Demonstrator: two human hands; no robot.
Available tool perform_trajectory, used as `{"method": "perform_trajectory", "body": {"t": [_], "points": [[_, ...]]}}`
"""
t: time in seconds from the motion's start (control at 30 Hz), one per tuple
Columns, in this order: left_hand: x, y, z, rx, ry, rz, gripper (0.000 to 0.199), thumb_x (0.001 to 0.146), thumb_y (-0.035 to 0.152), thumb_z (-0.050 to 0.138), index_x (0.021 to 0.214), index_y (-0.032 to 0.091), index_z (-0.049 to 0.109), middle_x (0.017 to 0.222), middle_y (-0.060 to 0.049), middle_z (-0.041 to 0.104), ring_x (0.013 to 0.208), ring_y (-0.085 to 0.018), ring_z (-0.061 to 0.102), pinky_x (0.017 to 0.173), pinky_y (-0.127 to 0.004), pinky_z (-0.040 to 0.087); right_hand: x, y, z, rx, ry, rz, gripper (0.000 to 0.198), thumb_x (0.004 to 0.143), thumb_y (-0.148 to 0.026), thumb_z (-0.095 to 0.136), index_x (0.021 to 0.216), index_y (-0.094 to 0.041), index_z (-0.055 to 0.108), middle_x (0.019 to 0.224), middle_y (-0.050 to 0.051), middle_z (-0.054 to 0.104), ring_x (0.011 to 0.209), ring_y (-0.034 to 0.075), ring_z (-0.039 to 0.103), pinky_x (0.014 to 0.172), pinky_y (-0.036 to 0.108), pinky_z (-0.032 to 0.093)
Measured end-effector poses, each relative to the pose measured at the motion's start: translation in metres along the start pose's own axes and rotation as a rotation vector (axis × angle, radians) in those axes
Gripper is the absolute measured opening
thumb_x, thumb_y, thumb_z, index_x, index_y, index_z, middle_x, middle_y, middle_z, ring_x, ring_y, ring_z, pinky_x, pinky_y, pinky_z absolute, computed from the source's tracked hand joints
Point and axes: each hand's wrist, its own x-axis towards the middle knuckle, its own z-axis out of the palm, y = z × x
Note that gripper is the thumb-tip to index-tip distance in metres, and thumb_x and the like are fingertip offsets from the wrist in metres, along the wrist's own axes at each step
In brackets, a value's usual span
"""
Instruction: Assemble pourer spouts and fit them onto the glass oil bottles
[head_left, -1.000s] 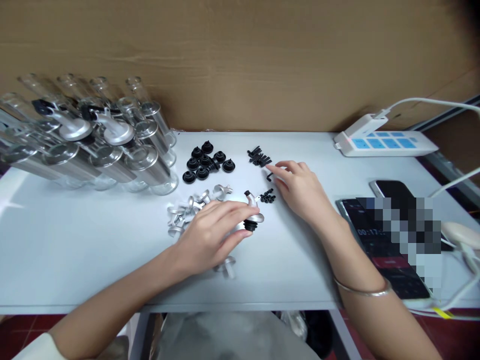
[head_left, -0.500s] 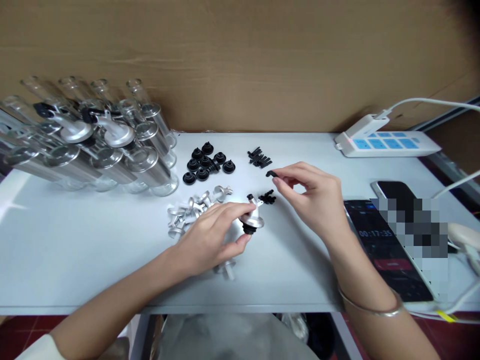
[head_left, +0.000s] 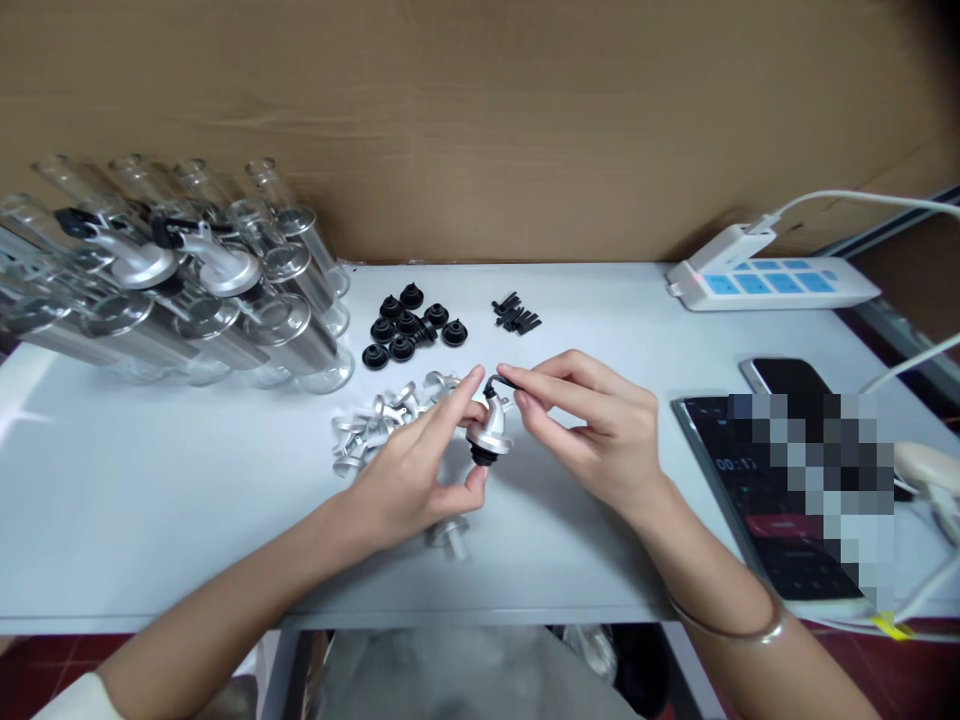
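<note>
My left hand grips a silver bottle pourer with a ribbed black stopper at its base, its spout pointing up. Pinched in the fingers of my right hand is a small black spout flap, its bent end touching the spout's tip. My left index finger stands up beside the spout. Close behind my left hand lies a pile of loose silver pourer tops, partly covered by it. Another silver top lies below that hand.
Black rubber stoppers and black flaps lie farther back. Glass-and-steel bottles crowd the left, two capped with finished-looking pourers. On the right are a power strip, phones and cables.
My right hand has moved left and slightly down, bringing the black flap onto the spout's tip. My left index finger has lifted, and the pourer has shifted slightly left.
</note>
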Motion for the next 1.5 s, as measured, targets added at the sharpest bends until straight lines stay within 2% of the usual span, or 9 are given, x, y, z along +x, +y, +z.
{"method": "perform_trajectory", "body": {"t": [0.33, 0.5, 0.87, 1.03, 1.17, 1.5], "points": [[0.0036, 0.0044, -0.0022, 0.047, 0.063, -0.002, 0.075, 0.075, 0.008, 0.053, 0.144, 0.024, 0.027, 0.1, -0.004, 0.062, 0.09, -0.016, 0.062, 0.083, -0.026, 0.053, -0.0005, 0.0016, 0.0017, 0.062, -0.034, -0.049, 0.037, 0.085, -0.006, 0.055, 0.117, -0.022, 0.065, 0.079, 0.004, 0.062, 0.067, 0.012, 0.058, 0.059, 0.025, 0.051], [0.0021, 0.0037, -0.0013, -0.025, 0.13, -0.071, 0.074, 0.07, 0.008, 0.056, 0.14, 0.024, 0.036, 0.101, -0.003, 0.063, 0.088, -0.015, 0.063, 0.085, -0.027, 0.054, -0.0001, 0.0001, 0.0021, 0.128, -0.075, -0.054, 0.039, 0.084, -0.011, 0.058, 0.122, -0.02, 0.062, 0.084, 0.005, 0.062, 0.072, 0.014, 0.059, 0.063, 0.028, 0.052], [-0.0026, 0.0022, 0.0004, -0.164, 0.159, -0.123, 0.074, 0.069, 0.011, 0.059, 0.139, 0.027, 0.04, 0.098, -0.002, 0.063, 0.084, -0.013, 0.063, 0.083, -0.025, 0.053, -0.0016, 0.0004, 0.0037, 0.212, -0.078, 0.021, 0.041, 0.086, -0.008, 0.056, 0.123, -0.023, 0.062, 0.085, 0.004, 0.064, 0.075, 0.014, 0.06, 0.065, 0.027, 0.051], [-0.0025, 0.0028, 0.0006, -0.163, 0.168, -0.114, 0.075, 0.068, 0.011, 0.061, 0.138, 0.027, 0.041, 0.096, -0.001, 0.063, 0.082, -0.013, 0.063, 0.082, -0.025, 0.053, -0.0003, -0.0003, 0.0004, 0.325, -0.11, 0.016, 0.045, 0.083, -0.018, 0.064, 0.127, -0.023, 0.058, 0.086, 0.004, 0.062, 0.075, 0.015, 0.059, 0.068, 0.029, 0.051], [-0.0022, 0.003, 0.0006, -0.191, 0.185, -0.152, 0.074, 0.068, 0.011, 0.062, 0.138, 0.025, 0.041, 0.098, -0.003, 0.064, 0.085, -0.014, 0.063, 0.082, -0.026, 0.053, -0.0005, 0.0011, -0.0007, 0.352, -0.193, 0.024, 0.067, 0.073, -0.035, 0.075, 0.134, -0.023, 0.051, 0.085, 0.004, 0.06, 0.074, 0.016, 0.059, 0.07, 0.032, 0.053], [0.0, 0.0007, -0.0023, -0.129, 0.176, -0.098, 0.071, 0.066, 0.011, 0.063, 0.134, 0.024, 0.046, 0.094, -0.003, 0.066, 0.082, -0.015, 0.064, 0.08, -0.027, 0.054, -0.0036, 0.0041, 0.0043, 0.42, -0.121, 0.064, 0.056, 0.073, -0.024, 0.076, 0.126, -0.03, 0.058, 0.075, 0.0, 0.063, 0.066, 0.013, 0.059, 0.064, 0.03, 0.053]]}}
